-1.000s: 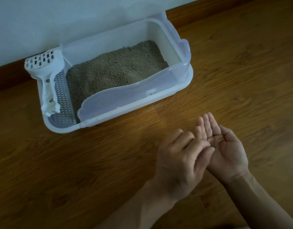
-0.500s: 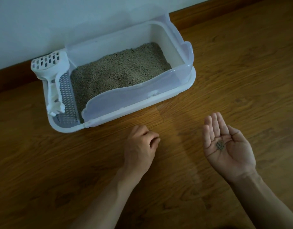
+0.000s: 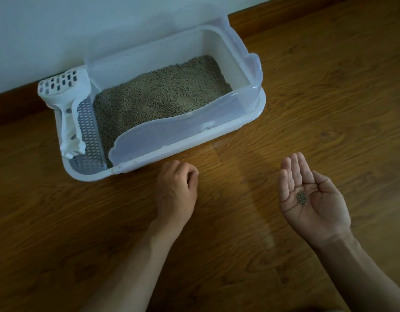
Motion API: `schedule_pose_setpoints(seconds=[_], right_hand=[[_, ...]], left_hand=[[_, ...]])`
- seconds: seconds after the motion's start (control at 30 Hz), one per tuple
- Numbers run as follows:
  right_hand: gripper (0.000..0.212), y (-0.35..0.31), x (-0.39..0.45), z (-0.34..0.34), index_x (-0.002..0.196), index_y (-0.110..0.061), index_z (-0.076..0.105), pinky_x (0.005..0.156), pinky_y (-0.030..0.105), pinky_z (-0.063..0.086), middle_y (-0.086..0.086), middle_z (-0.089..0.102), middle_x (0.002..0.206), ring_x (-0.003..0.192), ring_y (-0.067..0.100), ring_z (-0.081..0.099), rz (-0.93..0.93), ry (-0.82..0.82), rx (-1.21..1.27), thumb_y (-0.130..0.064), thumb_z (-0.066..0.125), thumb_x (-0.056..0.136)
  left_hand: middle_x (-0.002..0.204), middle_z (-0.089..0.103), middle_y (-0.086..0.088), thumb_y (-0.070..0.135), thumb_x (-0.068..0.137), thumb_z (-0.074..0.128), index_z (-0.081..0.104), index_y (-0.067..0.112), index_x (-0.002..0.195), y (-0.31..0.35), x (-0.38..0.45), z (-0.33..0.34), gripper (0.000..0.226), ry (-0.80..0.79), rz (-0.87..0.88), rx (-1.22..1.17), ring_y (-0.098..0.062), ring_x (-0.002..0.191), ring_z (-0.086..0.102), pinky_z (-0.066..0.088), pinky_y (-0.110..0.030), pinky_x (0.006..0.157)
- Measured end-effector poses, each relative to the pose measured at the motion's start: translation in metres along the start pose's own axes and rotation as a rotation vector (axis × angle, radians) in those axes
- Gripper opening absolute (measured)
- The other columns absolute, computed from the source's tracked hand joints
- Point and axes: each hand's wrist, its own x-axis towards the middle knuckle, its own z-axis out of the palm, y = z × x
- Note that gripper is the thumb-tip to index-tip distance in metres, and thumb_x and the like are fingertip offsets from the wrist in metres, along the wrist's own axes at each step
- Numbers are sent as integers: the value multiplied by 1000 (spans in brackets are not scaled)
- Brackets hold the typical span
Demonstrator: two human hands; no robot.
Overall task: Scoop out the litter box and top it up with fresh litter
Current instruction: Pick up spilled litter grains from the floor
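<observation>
The right hand lay flat and open, palm up, with a few bits of litter on it. The left hand was curled low over the floor; whether it pinched anything, I could not tell. By the wall, the litter box looked full and smooth, the scoop parked on its left edge. Only stray bits seemed left to tidy.

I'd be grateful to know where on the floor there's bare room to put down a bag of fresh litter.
Bare wood floor lies right of the litter box, and more between the left hand and right hand, which cups a few pellets. It is crowded at the box's left end, where the scoop rests by the wall.
</observation>
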Motion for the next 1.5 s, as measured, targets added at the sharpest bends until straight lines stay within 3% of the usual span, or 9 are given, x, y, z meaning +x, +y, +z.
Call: schedule_pose_setpoints(seconds=[0.4, 0.63, 0.93, 1.07, 1.13, 1.23, 1.37, 1.43, 1.5], right_hand=[[47, -2, -2, -4, 97, -9, 78, 68, 31, 61, 0, 75, 105, 100, 14, 71, 7, 29, 2, -25, 33, 101], [46, 1, -1, -4, 97, -9, 78, 68, 32, 61, 1, 75, 106, 100, 15, 71, 16, 29, 3, -24, 34, 100], [42, -3, 3, -11, 101, -8, 77, 70, 35, 61, 3, 74, 108, 102, 17, 71, 19, 15, 18, -22, 38, 97], [47, -2, 2, -9, 96, -9, 78, 68, 32, 61, 1, 75, 106, 100, 15, 71, -2, 25, -6, -24, 34, 100], [48, -2, 3, -9, 96, -8, 78, 69, 32, 61, 1, 75, 106, 99, 15, 72, 4, 29, -8, -25, 34, 101], [48, 0, 5, -6, 96, -8, 79, 69, 32, 61, 2, 74, 108, 100, 15, 71, 1, 38, 4, -25, 34, 100], [33, 8, 4, -2, 105, -4, 76, 70, 39, 61, 9, 71, 116, 102, 22, 71, 53, 24, 31, -14, 52, 85], [45, 14, 3, -4, 127, -5, 63, 85, 46, 58, 14, 62, 131, 116, 28, 64, 190, -42, 88, -5, 59, 83], [45, 17, 1, -4, 140, -6, 46, 106, 47, 43, 18, 51, 142, 131, 29, 51, 274, -76, 42, -11, 49, 96]], left_hand=[[81, 54, 2, 19, 93, 62, 61, 16, 84, 3, 6, 6, 9, -70, 279, 182, -14, 79, 45, 43, -29, 66], [88, 53, 5, 20, 98, 52, 50, 22, 91, 7, 15, 1, 7, -94, 108, 94, -15, 84, 49, 48, -30, 74], [82, 51, 1, 17, 96, 60, 55, 19, 87, 10, 15, 9, 10, -104, 328, 337, -16, 78, 43, 40, -31, 67], [86, 47, 0, 15, 99, 49, 46, 20, 91, 17, 17, 5, 11, -226, 320, 435, -16, 79, 37, 38, -31, 73], [89, 49, 2, 14, 102, 43, 44, 22, 93, 21, 16, -2, 12, -248, 274, 365, -14, 81, 39, 41, -30, 75], [84, 48, 5, 14, 102, 40, 49, 19, 91, 46, 7, -17, 15, -64, 221, 42, -12, 77, 43, 45, -30, 70], [86, 54, 2, 18, 102, 48, 59, 14, 95, 122, -24, -31, 14, 13, 366, -231, -12, 82, 44, 38, -25, 72], [90, 62, -4, 15, 100, 52, 65, 11, 95, 145, -34, -21, 14, 4, 436, -210, -16, 86, 51, 43, -29, 77], [101, 68, -15, 10, 94, 47, 70, 3, 102, 150, -34, -7, 26, 42, 464, -171, -28, 96, 59, 46, -39, 85]])
